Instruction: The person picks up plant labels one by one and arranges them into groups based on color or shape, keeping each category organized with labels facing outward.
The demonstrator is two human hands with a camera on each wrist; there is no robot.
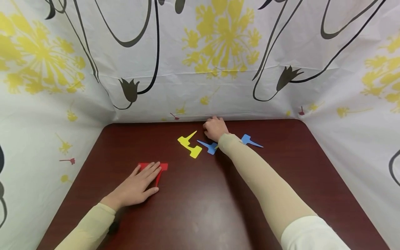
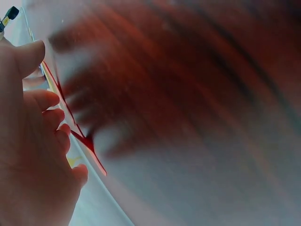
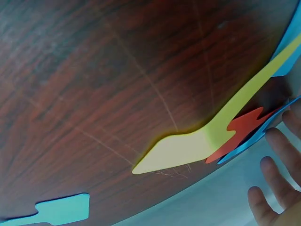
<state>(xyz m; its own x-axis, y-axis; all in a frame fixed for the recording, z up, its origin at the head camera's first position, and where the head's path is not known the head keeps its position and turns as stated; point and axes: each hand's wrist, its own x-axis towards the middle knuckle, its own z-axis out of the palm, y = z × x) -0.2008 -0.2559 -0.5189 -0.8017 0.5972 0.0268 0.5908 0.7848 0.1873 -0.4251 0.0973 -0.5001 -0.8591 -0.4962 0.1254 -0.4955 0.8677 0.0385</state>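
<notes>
"How are the hands?"

"The left hand (image 1: 134, 187) lies flat, fingers straight, resting on thin, flat red tags (image 1: 164, 166) on the left of a glossy, dark red-brown table (image 1: 193, 215). I can't tell how many red ones it covers."

"And rightward?"

"Two flat, yellow, T-shaped tags (image 1: 195, 151) lie touching near the middle. Just beside them is a flat, blue, T-shaped tag (image 1: 212, 148), its stem pointing left."

"The right hand (image 1: 215, 128)?"

"At the table's far edge, fingers bent. The right wrist view shows, left to right, a broad-headed yellow tag (image 3: 183, 148), a red tag (image 3: 247, 125) and a slim blue strip (image 3: 254, 140) near the fingertips. Whether it pinches anything, I can't tell."

"Farther right?"

"Another blue tag (image 1: 248, 139), its stem pointing right, partly behind the pale sleeve (image 1: 259, 173)."
</notes>
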